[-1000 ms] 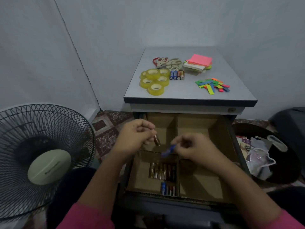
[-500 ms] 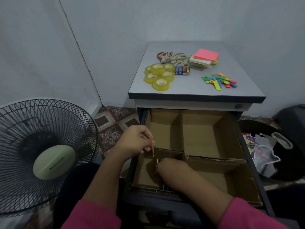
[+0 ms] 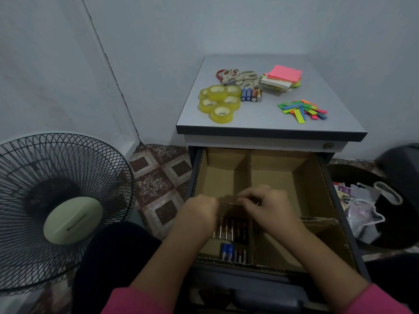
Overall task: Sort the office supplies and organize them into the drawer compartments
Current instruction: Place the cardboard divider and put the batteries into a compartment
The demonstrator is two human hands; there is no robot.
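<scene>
The open drawer (image 3: 317, 177) holds cardboard compartments. Several batteries (image 3: 229, 232) lie in rows in the front-left compartment, and a few more batteries (image 3: 233, 254) lie at its front edge. Above that compartment my left hand (image 3: 199, 211) and my right hand (image 3: 269, 205) meet, blurred. Between them they pinch one small battery (image 3: 230, 203), held level, one hand at each end. On the cabinet top (image 3: 260, 123) lie yellow tape rolls (image 3: 218, 103), scissors (image 3: 238, 78), loose batteries (image 3: 250, 95), sticky-note pads (image 3: 283, 78) and coloured paper strips (image 3: 302, 109).
A standing fan (image 3: 59, 209) is close on the left, over a tiled floor. A dark round bin (image 3: 390, 236) with plastic bags (image 3: 365, 214) sits right of the drawer. The back two compartments and the right front one show bare cardboard.
My right hand has come up out of the front-left compartment without the blue battery and met my left hand at the battery it holds. The camera has shifted slightly.
</scene>
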